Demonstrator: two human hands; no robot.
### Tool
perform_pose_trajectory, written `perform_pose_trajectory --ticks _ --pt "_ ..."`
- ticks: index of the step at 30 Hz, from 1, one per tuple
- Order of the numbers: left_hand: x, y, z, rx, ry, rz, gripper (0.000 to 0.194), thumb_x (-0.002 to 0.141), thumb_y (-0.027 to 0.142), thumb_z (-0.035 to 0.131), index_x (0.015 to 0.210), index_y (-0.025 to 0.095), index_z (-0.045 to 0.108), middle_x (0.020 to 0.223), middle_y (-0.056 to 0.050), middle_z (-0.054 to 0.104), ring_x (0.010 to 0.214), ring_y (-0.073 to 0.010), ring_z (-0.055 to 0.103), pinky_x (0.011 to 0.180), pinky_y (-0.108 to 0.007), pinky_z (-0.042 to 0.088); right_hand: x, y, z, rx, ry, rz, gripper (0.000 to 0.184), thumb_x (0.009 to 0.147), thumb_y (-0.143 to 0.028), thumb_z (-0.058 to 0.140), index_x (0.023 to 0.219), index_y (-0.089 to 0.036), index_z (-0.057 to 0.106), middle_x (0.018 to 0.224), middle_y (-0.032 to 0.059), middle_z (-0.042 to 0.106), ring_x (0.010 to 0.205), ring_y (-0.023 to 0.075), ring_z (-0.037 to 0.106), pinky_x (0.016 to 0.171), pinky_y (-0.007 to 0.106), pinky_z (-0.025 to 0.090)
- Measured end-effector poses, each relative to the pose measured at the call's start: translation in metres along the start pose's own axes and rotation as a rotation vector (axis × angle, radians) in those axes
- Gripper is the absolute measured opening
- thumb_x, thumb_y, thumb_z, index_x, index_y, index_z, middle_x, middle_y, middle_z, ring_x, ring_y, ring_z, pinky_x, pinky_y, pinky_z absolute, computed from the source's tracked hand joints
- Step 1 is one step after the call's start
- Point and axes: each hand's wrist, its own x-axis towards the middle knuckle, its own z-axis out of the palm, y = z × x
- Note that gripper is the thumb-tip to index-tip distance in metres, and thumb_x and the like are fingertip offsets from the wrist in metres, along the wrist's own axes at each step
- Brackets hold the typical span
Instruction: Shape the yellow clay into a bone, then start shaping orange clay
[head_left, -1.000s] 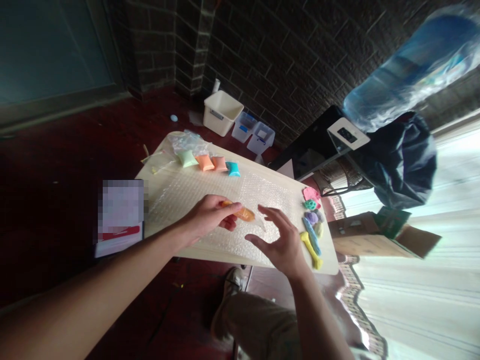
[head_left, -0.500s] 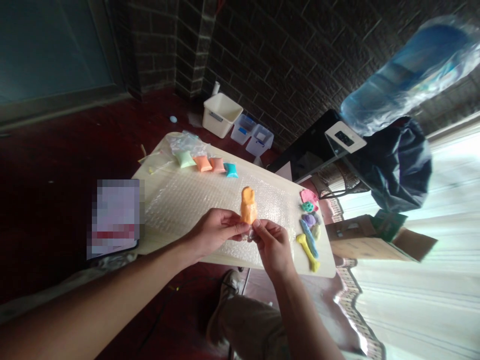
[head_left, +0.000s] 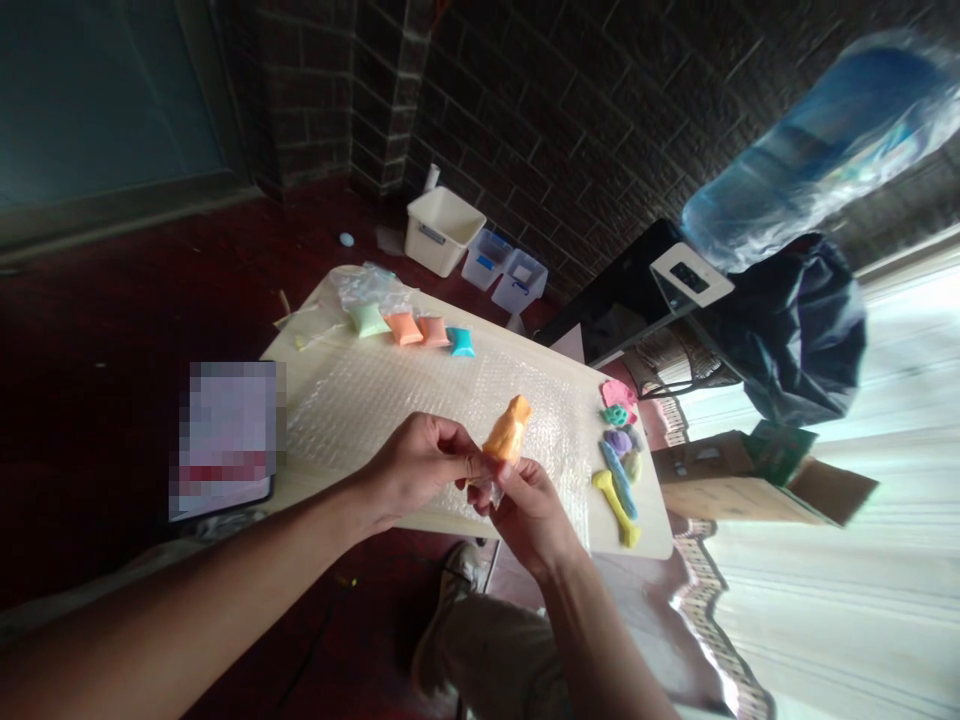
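A lump of orange modelling clay (head_left: 510, 428) sticks up between my hands, tilted to the right, with clear plastic wrapping around its lower part. My left hand (head_left: 424, 462) is closed, thumb and fingers pinching the wrapped lower end from the left. From the right, my right hand (head_left: 534, 512) pinches the same lower end just below the clay. Both hands are above a sheet of bubble wrap (head_left: 360, 400) on the table (head_left: 652, 510). Fingers hide part of the plastic.
Clay packets in green (head_left: 369, 320), orange (head_left: 405, 328), peach (head_left: 433, 331) and blue (head_left: 461, 342) line the far edge. Shaped clay pieces, including a yellow one (head_left: 616, 510), lie at right. A pixelated screen (head_left: 229, 430) is left; a cardboard box (head_left: 739, 485) is right.
The orange clay has gone from upright to leaning right and sits slightly lower. My right hand has shifted left and down, closer to my left hand.
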Motion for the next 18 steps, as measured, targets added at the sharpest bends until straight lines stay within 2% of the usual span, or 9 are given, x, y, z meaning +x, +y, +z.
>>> perform_pose_trajectory --ticks 3,6,10,12,15,18 --pt "-0.002 0.004 -0.002 0.121 -0.069 0.061 0.038 0.083 0.047 0.084 0.067 0.016 0.072 0.066 -0.007 0.076 0.061 -0.0191 0.068 0.063 -0.031 0.053 -0.002 -0.006 -0.008 -0.085 -0.054 -0.012 0.040 0.081 -0.059 0.086 0.068 -0.021 0.082 0.066 0.0060 0.073 0.066 0.0176 0.061 0.061 0.029 0.042" --pt "-0.003 0.005 -0.008 0.490 -0.075 0.176 0.039 0.097 0.038 0.068 0.066 0.016 0.073 0.064 -0.005 0.073 0.059 -0.0154 0.063 0.058 -0.026 0.042 -0.003 -0.016 -0.018 -0.292 -0.102 -0.054 0.037 0.091 -0.053 0.079 0.076 -0.021 0.085 0.072 0.0057 0.076 0.068 0.0175 0.061 0.070 0.031 0.046" --pt "-0.009 0.001 -0.016 0.903 -0.112 0.354 0.034 0.100 0.021 0.055 0.070 0.017 0.069 0.069 -0.005 0.069 0.066 -0.0165 0.062 0.063 -0.029 0.039 -0.006 -0.022 -0.022 -0.590 -0.159 -0.046 0.039 0.097 -0.054 0.072 0.082 -0.020 0.085 0.075 0.0046 0.077 0.070 0.0183 0.064 0.071 0.031 0.049" --pt "-0.013 -0.001 -0.018 0.989 -0.180 0.395 0.028 0.100 0.015 0.051 0.077 0.017 0.068 0.080 -0.007 0.070 0.074 -0.0185 0.064 0.067 -0.030 0.040 -0.008 -0.020 -0.020 -0.672 -0.192 -0.025 0.042 0.100 -0.055 0.067 0.083 -0.019 0.082 0.075 0.0045 0.077 0.070 0.0183 0.065 0.072 0.030 0.051" --pt "-0.015 -0.002 -0.020 1.001 -0.251 0.401 0.025 0.098 0.009 0.049 0.084 0.017 0.068 0.087 -0.007 0.071 0.080 -0.0194 0.066 0.070 -0.030 0.041 -0.010 -0.014 -0.020 -0.732 -0.217 -0.004 0.045 0.105 -0.053 0.059 0.084 -0.019 0.079 0.076 0.0050 0.077 0.072 0.0186 0.068 0.076 0.031 0.054" --pt "-0.013 -0.001 -0.019 0.968 -0.213 0.413 0.028 0.101 0.011 0.050 0.080 0.018 0.068 0.083 -0.006 0.070 0.078 -0.0180 0.065 0.070 -0.030 0.041 -0.009 -0.014 -0.022 -0.754 -0.214 -0.016 0.042 0.105 -0.053 0.061 0.088 -0.019 0.078 0.080 0.0048 0.077 0.077 0.0190 0.069 0.078 0.030 0.053"
